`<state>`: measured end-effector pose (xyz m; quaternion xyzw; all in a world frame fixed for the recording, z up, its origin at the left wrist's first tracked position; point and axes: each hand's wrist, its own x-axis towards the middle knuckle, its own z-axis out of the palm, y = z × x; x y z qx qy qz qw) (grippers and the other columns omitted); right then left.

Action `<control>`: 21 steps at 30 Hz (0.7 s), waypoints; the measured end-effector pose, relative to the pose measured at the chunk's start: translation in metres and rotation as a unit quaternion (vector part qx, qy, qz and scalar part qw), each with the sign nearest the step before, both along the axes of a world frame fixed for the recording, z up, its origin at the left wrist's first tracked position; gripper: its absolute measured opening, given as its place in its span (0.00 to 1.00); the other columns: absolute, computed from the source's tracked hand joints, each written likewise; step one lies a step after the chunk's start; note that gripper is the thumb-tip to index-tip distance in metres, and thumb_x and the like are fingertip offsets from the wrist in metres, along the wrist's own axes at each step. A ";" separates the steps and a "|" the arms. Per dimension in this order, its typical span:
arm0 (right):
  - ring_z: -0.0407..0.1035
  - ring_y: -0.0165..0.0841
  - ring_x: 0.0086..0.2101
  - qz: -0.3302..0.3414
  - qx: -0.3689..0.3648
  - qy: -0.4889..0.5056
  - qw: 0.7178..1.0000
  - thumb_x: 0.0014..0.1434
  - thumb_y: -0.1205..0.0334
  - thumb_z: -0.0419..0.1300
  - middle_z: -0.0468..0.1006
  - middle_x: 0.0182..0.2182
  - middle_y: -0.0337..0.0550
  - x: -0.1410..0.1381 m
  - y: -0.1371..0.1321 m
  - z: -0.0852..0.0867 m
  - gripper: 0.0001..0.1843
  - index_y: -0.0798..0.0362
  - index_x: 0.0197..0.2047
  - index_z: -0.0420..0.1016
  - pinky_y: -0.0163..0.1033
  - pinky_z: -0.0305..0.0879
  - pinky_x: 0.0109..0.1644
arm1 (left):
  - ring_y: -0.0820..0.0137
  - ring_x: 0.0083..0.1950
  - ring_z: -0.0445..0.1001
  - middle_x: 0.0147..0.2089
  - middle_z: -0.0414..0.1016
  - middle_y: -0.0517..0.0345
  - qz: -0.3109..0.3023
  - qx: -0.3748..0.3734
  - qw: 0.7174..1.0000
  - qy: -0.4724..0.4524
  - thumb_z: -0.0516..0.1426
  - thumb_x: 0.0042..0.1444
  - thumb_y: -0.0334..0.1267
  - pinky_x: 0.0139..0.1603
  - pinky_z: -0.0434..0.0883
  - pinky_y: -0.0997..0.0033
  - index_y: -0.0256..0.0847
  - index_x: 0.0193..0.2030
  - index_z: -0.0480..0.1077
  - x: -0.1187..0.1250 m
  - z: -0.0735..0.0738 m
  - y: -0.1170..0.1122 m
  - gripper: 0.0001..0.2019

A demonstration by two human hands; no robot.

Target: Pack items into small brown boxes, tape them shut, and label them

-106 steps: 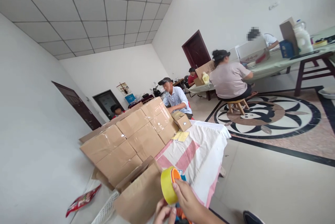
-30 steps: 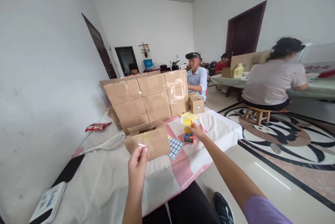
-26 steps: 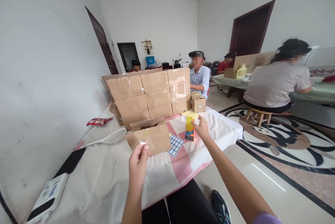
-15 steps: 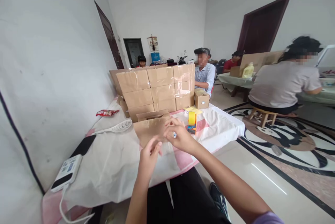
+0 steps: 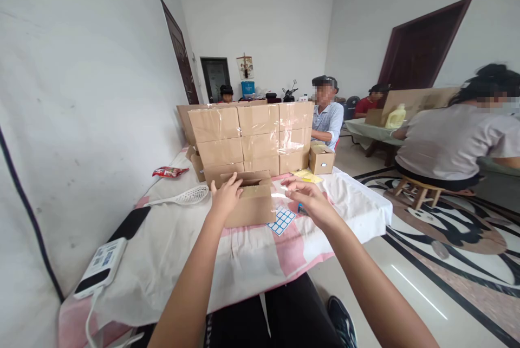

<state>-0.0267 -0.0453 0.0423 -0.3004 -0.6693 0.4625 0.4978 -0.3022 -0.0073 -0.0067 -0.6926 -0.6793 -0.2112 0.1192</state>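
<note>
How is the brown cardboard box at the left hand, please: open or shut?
Open: the brown cardboard box shows a dark gap below its raised flap.

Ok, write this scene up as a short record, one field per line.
Left hand: fingers spread, touching the cardboard box
Box state: on the tablecloth, top open, back flap raised
Right hand: right of the box; whether it holds anything is unclear
Near right hand: label sheet lying flat; blue item, mostly hidden
Left of box: white slotted spoon, red packet
Behind box: cardboard wall, small carton at its right end
Beyond wall: person in light blue shirt
</note>
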 end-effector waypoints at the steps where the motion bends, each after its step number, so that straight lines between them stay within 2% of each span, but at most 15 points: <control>1: 0.69 0.42 0.54 0.017 -0.020 0.014 1.000 0.51 0.52 0.66 0.76 0.51 0.45 -0.003 0.005 -0.002 0.13 0.52 0.25 0.75 0.45 0.62 0.58 | 0.53 0.66 0.67 0.72 0.63 0.53 -0.001 0.001 1.000 -0.001 0.47 0.68 0.40 0.72 0.43 0.32 0.53 0.69 0.62 0.000 -0.004 -0.001 0.24; 5: 0.69 0.40 0.54 0.053 -0.045 0.061 0.996 0.49 0.55 0.67 0.78 0.49 0.45 -0.016 0.033 -0.008 0.10 0.54 0.25 0.76 0.43 0.60 0.59 | 0.52 0.68 0.62 0.66 0.71 0.52 0.013 0.004 1.000 -0.005 0.43 0.70 0.45 0.72 0.38 0.29 0.53 0.68 0.64 0.001 -0.021 -0.014 0.23; 8: 0.69 0.38 0.53 0.037 -0.060 0.060 0.996 0.48 0.56 0.67 0.79 0.50 0.47 -0.025 0.055 -0.011 0.10 0.55 0.27 0.77 0.41 0.59 0.60 | 0.50 0.72 0.56 0.70 0.66 0.55 0.009 -0.021 1.000 -0.007 0.41 0.71 0.49 0.71 0.40 0.26 0.54 0.65 0.69 -0.002 -0.029 -0.016 0.24; 12: 0.70 0.36 0.51 0.028 -0.096 0.022 0.995 0.48 0.57 0.67 0.78 0.51 0.48 -0.038 0.080 -0.011 0.12 0.55 0.34 0.79 0.40 0.62 0.57 | 0.49 0.74 0.54 0.74 0.59 0.54 -0.019 -0.056 0.998 0.000 0.49 0.65 0.59 0.72 0.48 0.32 0.50 0.68 0.64 -0.005 -0.034 -0.011 0.29; 15: 0.71 0.35 0.49 -0.012 -0.045 -0.078 0.996 0.53 0.57 0.62 0.79 0.50 0.48 -0.054 0.098 -0.012 0.10 0.56 0.33 0.79 0.38 0.65 0.53 | 0.48 0.75 0.53 0.74 0.58 0.52 -0.018 -0.062 0.998 0.004 0.52 0.64 0.59 0.73 0.47 0.33 0.48 0.69 0.63 -0.005 -0.035 -0.010 0.31; 18: 0.71 0.37 0.46 -0.075 0.003 -0.183 0.980 0.51 0.61 0.63 0.81 0.39 0.46 -0.073 0.115 -0.021 0.08 0.57 0.27 0.79 0.37 0.65 0.49 | 0.49 0.75 0.52 0.74 0.58 0.52 -0.014 -0.064 0.998 0.006 0.53 0.64 0.58 0.73 0.48 0.35 0.48 0.69 0.63 -0.004 -0.035 -0.011 0.31; 21: 0.70 0.37 0.40 -0.087 -0.005 -0.232 0.969 0.47 0.62 0.65 0.77 0.25 0.42 -0.084 0.126 -0.035 0.07 0.57 0.21 0.77 0.36 0.64 0.43 | 0.49 0.75 0.52 0.75 0.57 0.53 -0.008 -0.064 0.998 0.006 0.53 0.63 0.59 0.73 0.48 0.34 0.49 0.69 0.63 -0.004 -0.035 -0.012 0.31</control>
